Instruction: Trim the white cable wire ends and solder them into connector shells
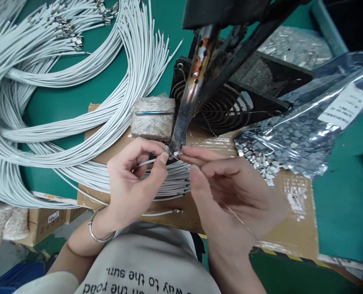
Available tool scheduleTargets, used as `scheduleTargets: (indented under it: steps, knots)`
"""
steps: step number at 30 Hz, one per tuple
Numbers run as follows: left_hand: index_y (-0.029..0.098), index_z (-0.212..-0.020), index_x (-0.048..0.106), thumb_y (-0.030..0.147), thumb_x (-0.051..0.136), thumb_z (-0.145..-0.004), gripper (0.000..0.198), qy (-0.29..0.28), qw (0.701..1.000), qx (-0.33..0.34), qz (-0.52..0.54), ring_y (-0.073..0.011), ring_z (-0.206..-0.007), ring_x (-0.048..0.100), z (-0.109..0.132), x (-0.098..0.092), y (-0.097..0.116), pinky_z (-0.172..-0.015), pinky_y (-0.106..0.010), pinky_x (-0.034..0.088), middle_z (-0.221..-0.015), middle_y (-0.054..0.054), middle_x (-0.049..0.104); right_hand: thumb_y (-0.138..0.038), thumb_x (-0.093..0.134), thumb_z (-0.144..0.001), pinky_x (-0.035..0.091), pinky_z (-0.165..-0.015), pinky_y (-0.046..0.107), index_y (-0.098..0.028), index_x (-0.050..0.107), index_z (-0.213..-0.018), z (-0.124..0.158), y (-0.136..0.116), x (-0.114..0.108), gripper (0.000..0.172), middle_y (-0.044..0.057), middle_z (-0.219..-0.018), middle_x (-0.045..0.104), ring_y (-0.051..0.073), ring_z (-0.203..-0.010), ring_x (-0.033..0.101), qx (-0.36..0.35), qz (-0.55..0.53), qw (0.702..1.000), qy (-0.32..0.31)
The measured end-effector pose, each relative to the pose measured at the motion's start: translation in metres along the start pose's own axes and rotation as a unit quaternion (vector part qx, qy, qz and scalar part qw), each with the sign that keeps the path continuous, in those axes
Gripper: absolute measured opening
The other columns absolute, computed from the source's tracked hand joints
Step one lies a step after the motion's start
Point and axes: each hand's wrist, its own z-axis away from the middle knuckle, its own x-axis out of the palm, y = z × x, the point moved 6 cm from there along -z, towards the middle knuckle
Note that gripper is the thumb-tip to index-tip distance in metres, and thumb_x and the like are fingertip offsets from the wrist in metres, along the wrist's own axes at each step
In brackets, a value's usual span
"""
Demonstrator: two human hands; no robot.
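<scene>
My left hand (135,179) pinches a white cable (146,162) between thumb and forefinger, close to its end. A small metal terminal (177,153) shows just past those fingertips, right under the tip of a mounted soldering iron (184,108). From the right, my right hand (227,192) reaches to the same spot, its thumb and fingers closed around a thin solder wire (238,218) that trails across the palm. Fingers partly cover the joint, so contact between wire, tip and terminal cannot be made out. Beneath both hands lies a bundle of white cables (177,179).
Looped white cables (61,157) cover the left side. A wrapped block (152,122) with a metal rod stands beside the iron. Behind is a black fan (218,108). A plastic bag (304,134) spills small metal pieces on the right. Cardboard (298,220) covers the green table.
</scene>
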Motion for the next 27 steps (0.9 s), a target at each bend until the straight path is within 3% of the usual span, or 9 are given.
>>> scheduleTargets:
  steps: [17,27]
  knots:
    - [0.02,-0.077,0.072,0.01,0.077,-0.084,0.013,-0.001,1.0,-0.006,-0.004,-0.0104,-0.059,0.05,0.0008,-0.0011,-0.0033,-0.047,-0.025,0.031,-0.088,-0.004,0.078,-0.007,0.072,-0.092,0.067,-0.098,0.037,-0.028,0.07,-0.088,0.0004,0.0025,0.001,0.021,0.001,-0.114,0.084,0.022,-0.107,0.082,0.007,0.002,1.0,-0.011]
    - [0.02,-0.079,0.072,0.01,0.075,-0.085,0.013,-0.003,1.0,-0.007,-0.001,-0.0098,-0.057,0.047,0.0014,0.0003,-0.0047,-0.046,-0.026,0.03,-0.088,-0.004,0.078,-0.008,0.072,-0.093,0.067,-0.097,0.039,-0.028,0.068,-0.088,0.0005,0.0057,-0.0001,0.02,0.001,-0.113,0.084,0.023,-0.106,0.082,0.01,0.006,1.0,-0.01]
